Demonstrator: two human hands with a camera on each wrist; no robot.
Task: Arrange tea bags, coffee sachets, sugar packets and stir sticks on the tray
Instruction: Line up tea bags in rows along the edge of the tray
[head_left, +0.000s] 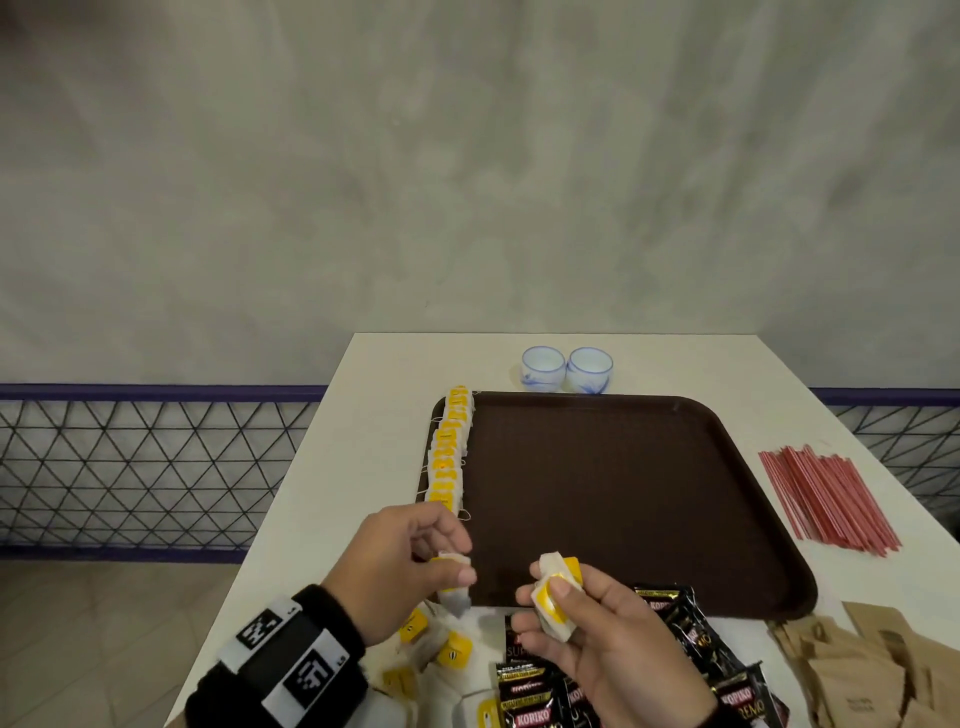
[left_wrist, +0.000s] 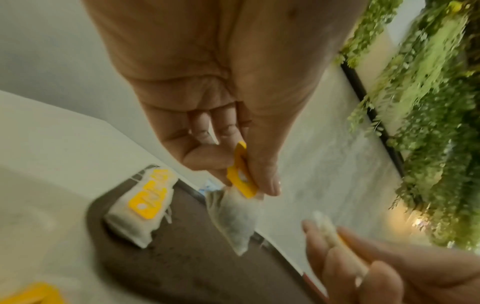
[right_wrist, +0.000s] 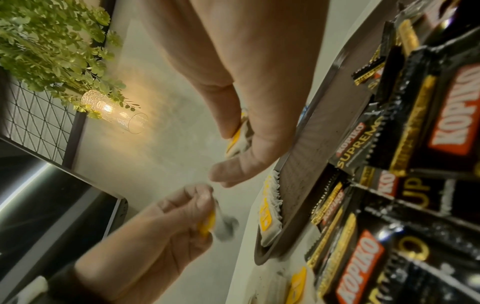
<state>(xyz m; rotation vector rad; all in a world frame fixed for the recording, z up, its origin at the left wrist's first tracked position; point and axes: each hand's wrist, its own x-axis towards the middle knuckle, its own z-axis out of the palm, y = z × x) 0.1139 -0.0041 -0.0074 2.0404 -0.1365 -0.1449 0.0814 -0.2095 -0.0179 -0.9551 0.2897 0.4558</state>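
Observation:
A dark brown tray (head_left: 623, 499) lies on the white table. Several tea bags with yellow tags (head_left: 451, 451) stand in a row along its left edge. My left hand (head_left: 415, 561) pinches one tea bag (left_wrist: 235, 218) by its yellow tag, over the tray's near left corner. My right hand (head_left: 582, 618) grips a small bunch of tea bags (head_left: 556, 592) just in front of the tray. Loose tea bags (head_left: 441, 654) lie at the table's near edge. Black coffee sachets (head_left: 691, 639), brown sugar packets (head_left: 872, 670) and red stir sticks (head_left: 831, 499) lie off the tray.
Two small blue-and-white cups (head_left: 566, 369) stand behind the tray. The table's left edge (head_left: 291, 488) drops to the floor beside a wire-mesh railing (head_left: 130, 467). A grey wall rises behind the table.

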